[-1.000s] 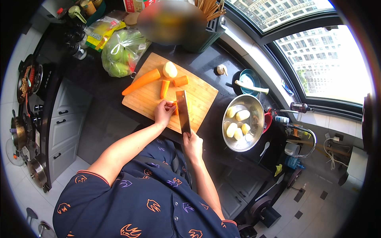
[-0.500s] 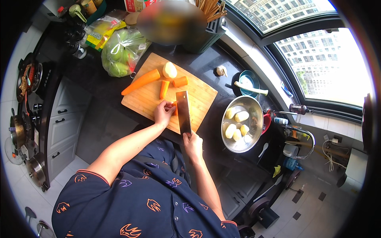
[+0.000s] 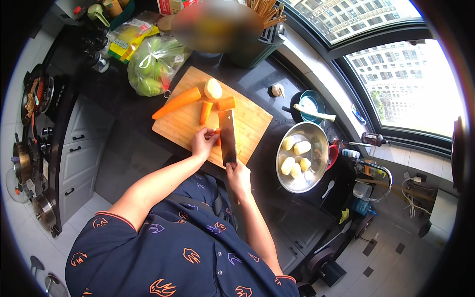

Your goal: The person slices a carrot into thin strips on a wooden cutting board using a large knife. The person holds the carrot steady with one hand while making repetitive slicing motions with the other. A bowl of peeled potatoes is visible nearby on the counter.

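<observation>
Orange carrot piece (image 3: 216, 137) sits pinned under the fingertips of the left hand (image 3: 203, 143) on a wooden cutting board (image 3: 247, 123), seen from the head camera. The left hand is curled down over the piece, which shows only as a sliver at the fingers, touching the flat of a cleaver (image 3: 227, 136). The right hand (image 3: 238, 174) is closed around the cleaver's handle at the board's near edge, blade pointing away from the person and standing just right of the carrot piece. Farther up the board lie a whole carrot (image 3: 177, 103), two shorter carrot chunks (image 3: 215, 107) and a peeled potato (image 3: 213, 89). To the right of the board, a metal bowl (image 3: 318, 148) holds peeled potatoes. A bag of green produce (image 3: 153, 64) rests beyond the board's left corner.
</observation>
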Motion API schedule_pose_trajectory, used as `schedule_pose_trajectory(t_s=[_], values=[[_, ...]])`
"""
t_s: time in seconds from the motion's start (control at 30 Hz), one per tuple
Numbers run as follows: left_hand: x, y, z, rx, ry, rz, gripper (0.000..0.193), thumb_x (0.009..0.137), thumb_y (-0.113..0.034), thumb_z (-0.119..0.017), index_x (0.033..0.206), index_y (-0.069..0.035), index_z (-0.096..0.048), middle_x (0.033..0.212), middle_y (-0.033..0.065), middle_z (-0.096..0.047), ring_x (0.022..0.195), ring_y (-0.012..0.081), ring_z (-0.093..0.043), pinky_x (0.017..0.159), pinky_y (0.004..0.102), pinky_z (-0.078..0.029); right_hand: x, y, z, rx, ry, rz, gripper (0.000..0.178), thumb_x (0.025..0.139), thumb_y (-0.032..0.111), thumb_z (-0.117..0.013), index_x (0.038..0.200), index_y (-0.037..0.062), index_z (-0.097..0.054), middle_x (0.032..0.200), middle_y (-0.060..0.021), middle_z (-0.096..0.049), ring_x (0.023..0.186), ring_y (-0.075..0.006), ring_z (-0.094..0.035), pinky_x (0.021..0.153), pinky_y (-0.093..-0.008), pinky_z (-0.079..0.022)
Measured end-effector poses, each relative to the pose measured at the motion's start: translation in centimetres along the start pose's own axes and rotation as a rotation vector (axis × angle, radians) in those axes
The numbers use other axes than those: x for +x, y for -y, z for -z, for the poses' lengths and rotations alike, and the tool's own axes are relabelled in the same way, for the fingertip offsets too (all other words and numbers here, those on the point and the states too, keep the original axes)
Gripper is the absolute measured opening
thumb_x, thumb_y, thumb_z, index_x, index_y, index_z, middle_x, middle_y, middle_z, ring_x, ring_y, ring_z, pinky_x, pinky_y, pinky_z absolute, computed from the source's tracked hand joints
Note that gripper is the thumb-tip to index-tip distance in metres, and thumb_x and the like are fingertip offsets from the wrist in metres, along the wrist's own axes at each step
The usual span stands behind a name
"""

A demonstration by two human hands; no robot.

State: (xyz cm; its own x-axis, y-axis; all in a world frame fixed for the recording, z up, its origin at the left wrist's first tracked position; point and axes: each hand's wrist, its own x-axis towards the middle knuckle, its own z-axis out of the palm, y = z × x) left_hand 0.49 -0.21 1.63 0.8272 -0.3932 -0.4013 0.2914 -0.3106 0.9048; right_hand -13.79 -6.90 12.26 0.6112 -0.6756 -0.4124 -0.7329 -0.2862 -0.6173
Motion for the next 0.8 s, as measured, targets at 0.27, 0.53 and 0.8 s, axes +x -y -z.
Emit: schedule_pose_trajectory(t_s=[0.27,0.53,0.8], values=[[0.4,1.2,0.1,-0.134,0.039,0.039,0.018,0.089,-0.005,-0.077,0.103,0.005,-0.069,0.084,0.0067,-0.072,0.077,0.0112,-0.069,0.071,0.0261,-0.059,1.0,0.4,-0.7,-0.002,0.011,-0.019,0.025,0.093,0.022,-0.065,0.101,-0.0013,-0.068,0.089,-0.0282,-0.069,0.091,-0.0467,-0.067,0.078,-0.0492,-0.054],[0.3,0.9,0.1,-0.204,0.077,0.105,0.020,0.092,-0.002,-0.072,0.110,0.007,-0.069,0.090,0.0076,-0.073,0.080,0.0113,-0.070,0.075,0.0257,-0.060,1.6,1.8,-1.5,-0.025,-0.035,-0.009,0.021,0.093,0.017,-0.064,0.102,-0.0016,-0.067,0.089,-0.0282,-0.069,0.088,-0.0463,-0.068,0.079,-0.0516,-0.055],[0.3,0.9,0.3,-0.192,0.078,0.099,0.022,0.092,-0.003,-0.073,0.112,0.006,-0.069,0.090,0.0063,-0.073,0.080,0.0102,-0.069,0.075,0.0240,-0.058,2.7,1.0,-3.3,-0.054,-0.064,0.031,0.020,0.093,0.015,-0.063,0.103,-0.0020,-0.066,0.087,-0.0282,-0.069,0.086,-0.0463,-0.068,0.078,-0.0530,-0.055]])
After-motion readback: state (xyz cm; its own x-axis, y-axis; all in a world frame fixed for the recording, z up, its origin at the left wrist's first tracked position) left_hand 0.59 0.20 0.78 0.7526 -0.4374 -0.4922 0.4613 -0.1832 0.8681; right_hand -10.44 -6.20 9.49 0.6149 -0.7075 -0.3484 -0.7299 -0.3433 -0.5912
